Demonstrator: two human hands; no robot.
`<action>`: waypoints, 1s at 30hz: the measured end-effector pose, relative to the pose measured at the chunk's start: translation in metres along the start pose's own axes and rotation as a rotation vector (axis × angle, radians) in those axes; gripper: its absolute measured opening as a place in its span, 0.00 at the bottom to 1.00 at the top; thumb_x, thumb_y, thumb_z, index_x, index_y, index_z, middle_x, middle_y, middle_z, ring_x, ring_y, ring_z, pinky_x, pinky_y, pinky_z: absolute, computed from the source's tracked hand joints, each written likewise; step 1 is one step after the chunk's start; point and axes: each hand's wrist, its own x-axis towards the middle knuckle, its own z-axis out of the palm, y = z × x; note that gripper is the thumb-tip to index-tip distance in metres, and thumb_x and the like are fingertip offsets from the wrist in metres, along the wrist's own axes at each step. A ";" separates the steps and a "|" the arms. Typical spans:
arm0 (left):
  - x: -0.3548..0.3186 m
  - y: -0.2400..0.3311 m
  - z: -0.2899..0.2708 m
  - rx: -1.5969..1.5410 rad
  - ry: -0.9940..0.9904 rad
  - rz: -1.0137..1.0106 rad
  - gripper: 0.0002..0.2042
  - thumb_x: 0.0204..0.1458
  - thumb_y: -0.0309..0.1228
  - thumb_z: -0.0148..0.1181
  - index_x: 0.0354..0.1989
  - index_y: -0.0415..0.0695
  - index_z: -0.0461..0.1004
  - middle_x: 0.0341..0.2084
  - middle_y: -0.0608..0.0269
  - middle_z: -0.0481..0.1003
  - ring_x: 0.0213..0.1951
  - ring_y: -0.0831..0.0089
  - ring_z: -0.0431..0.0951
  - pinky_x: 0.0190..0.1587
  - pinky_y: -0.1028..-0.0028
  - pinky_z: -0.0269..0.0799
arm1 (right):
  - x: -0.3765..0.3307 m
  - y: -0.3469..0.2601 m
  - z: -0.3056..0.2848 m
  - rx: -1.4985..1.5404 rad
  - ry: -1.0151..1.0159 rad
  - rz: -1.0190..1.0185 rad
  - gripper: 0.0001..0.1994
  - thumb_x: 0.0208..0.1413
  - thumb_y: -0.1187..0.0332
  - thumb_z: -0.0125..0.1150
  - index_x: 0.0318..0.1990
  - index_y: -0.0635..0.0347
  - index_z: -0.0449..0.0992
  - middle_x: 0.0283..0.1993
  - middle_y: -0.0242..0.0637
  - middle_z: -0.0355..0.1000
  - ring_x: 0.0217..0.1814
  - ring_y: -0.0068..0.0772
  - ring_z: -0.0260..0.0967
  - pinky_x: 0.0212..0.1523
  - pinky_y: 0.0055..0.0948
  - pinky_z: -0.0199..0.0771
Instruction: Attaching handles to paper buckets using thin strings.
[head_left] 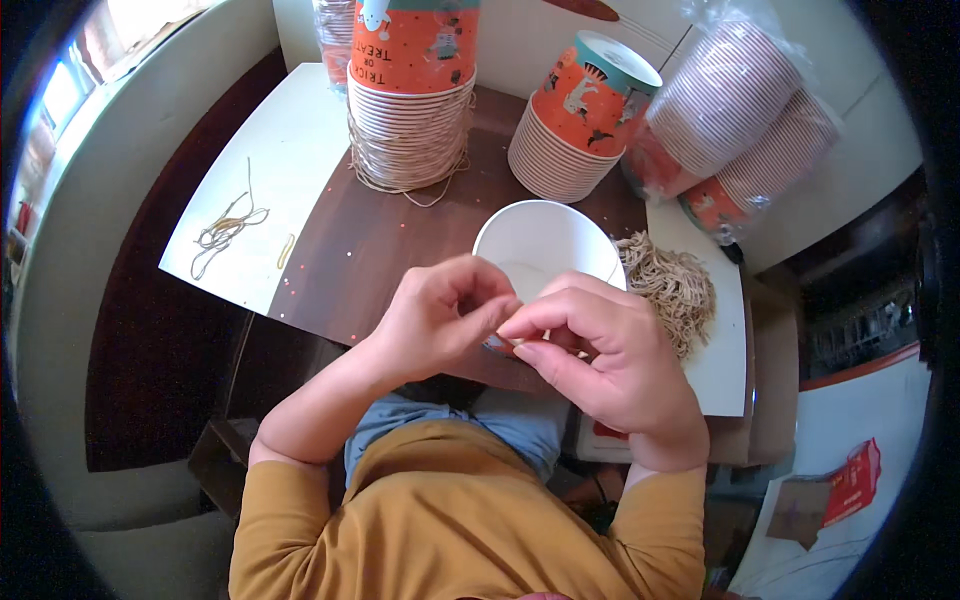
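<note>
Item: single paper cup (545,250), white inside, round open mouth facing up toward the camera; a small patch of orange printed outer wall shows below the hands. It sits at the near edge of the dark brown wooden table (370,250), directly in front of the person, its near rim hidden behind both hands.

Left hand (440,315): fingers curled in, thumb and forefinger tips pinched together at the cup's near rim. Whatever is pinched is too small to make out.

Right hand (600,355): fingers bent, thumb and forefinger nipped nearly closed, tips meeting those of the left hand over the rim. A pale thin sliver shows under the fingertips; whether it is string or part of the cup cannot be told.

Surroundings: heap of tan elastic strings (670,285) on a white sheet (720,365), just right of the cup and touching its rim. Tall stack of orange printed paper cups (412,90) at the far side, loose string looped about its base. Shorter leaning stack of orange and teal cups (575,125) beside it. Two bagged sleeves of cups in clear plastic (740,130) far right. A few loose strings (225,230) on a white board (280,150) to the left, well apart from the hands.
</note>
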 end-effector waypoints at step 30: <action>-0.018 0.000 -0.014 0.669 -0.104 0.597 0.35 0.42 0.20 0.63 0.63 0.37 0.56 0.30 0.60 0.74 0.31 0.64 0.74 0.37 0.68 0.70 | 0.000 0.041 0.042 -0.394 0.118 -0.099 0.09 0.44 0.66 0.64 0.28 0.57 0.71 0.31 0.35 0.66 0.40 0.38 0.66 0.42 0.41 0.60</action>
